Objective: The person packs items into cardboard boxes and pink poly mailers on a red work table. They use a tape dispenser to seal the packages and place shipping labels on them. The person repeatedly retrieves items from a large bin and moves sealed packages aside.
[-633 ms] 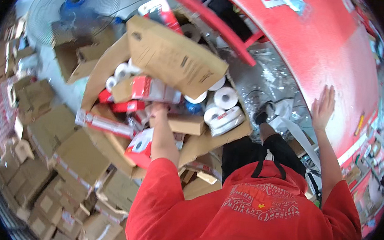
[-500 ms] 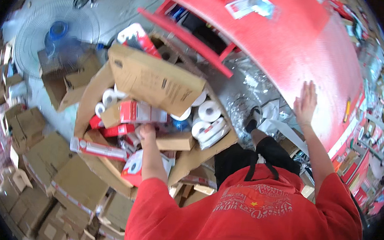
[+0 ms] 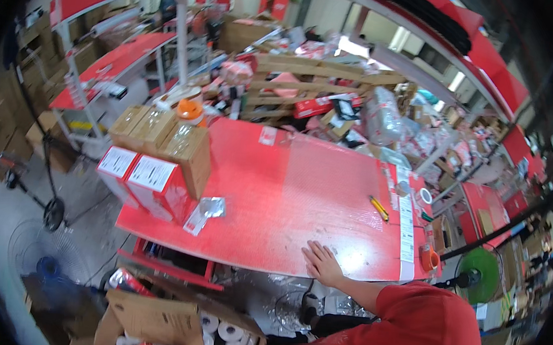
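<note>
The right hand [image 3: 324, 264] rests palm down near the front edge of the red table [image 3: 255, 187], directly beneath it, fingers slightly spread. The left hand is out of view; its grip cannot be told. One yellow cutter [image 3: 379, 208] lies to the hand's upper right, near one long white label strip [image 3: 406, 223] whose print is too small to read. At the table's left end stand two red boxes [image 3: 149, 181] with white printed labels on top, beside a group of taped brown cartons [image 3: 188, 155]. Below the table, one large open carton [image 3: 255, 339] holds at least four white rolls [image 3: 230, 331] and one brown box [image 3: 155, 318] with faint, unreadable print.
</note>
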Motion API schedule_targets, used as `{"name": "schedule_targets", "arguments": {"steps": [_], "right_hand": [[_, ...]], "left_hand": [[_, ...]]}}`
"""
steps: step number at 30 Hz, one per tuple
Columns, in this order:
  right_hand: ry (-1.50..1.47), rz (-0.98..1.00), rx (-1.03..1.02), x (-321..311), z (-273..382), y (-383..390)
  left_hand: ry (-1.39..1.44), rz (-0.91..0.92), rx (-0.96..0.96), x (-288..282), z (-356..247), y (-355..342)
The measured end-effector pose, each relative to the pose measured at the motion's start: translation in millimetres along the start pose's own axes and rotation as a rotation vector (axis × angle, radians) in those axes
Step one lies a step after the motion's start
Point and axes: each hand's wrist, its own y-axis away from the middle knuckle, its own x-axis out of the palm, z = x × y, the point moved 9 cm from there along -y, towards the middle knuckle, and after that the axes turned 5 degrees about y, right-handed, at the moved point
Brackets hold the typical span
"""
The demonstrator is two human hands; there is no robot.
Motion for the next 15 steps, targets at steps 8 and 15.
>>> {"name": "schedule_targets", "arguments": {"steps": [8,15], "right_hand": [[0.087,-0.026,0.024,8.0,2.5,15.4],[-0.034,0.281,-0.068,-21.8,5.5,9.5]], "left_hand": [[0.005,0.08,0.131,78.8,-123.9,-100.1],[0.14,0.111,0.303,-51.4,-137.2,5.9]]}}
